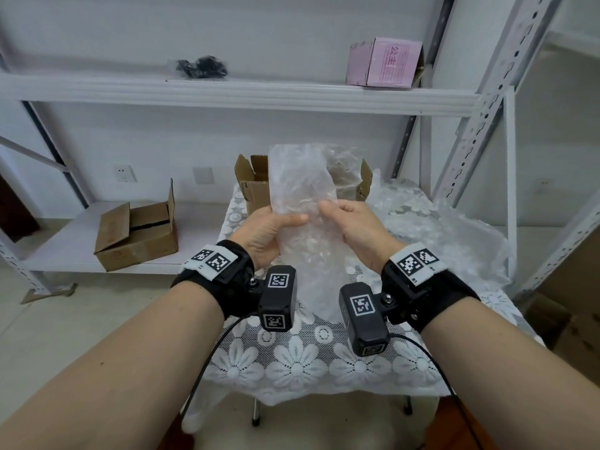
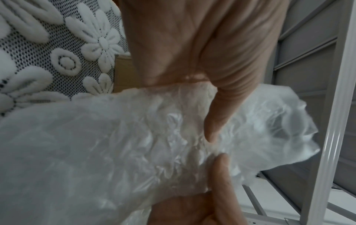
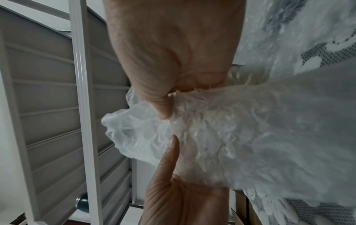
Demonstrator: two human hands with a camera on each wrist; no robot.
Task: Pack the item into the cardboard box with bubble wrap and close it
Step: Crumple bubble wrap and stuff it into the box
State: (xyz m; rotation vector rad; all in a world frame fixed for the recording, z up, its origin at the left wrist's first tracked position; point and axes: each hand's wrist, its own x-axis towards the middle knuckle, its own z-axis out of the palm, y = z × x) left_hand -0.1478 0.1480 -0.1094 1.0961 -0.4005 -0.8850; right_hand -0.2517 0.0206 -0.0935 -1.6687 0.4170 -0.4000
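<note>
In the head view, a sheet of bubble wrap (image 1: 300, 203) is held upright above the tabletop (image 1: 311, 358), which is covered with a white floral lace cloth. It is gripped at its left edge by the left hand (image 1: 264, 233) and at its right edge by the right hand (image 1: 354, 228). An open cardboard box (image 1: 251, 183) is seen at the far end of the tabletop, behind the wrap; more bubble wrap (image 1: 438, 228) is spread to the right.

In the left wrist view, the wrap (image 2: 134, 137) is pinched between the thumb and the curled fingers (image 2: 217, 121).

In the right wrist view, the wrap (image 3: 240, 137) is likewise pinched by closed fingers (image 3: 161, 106).
</note>
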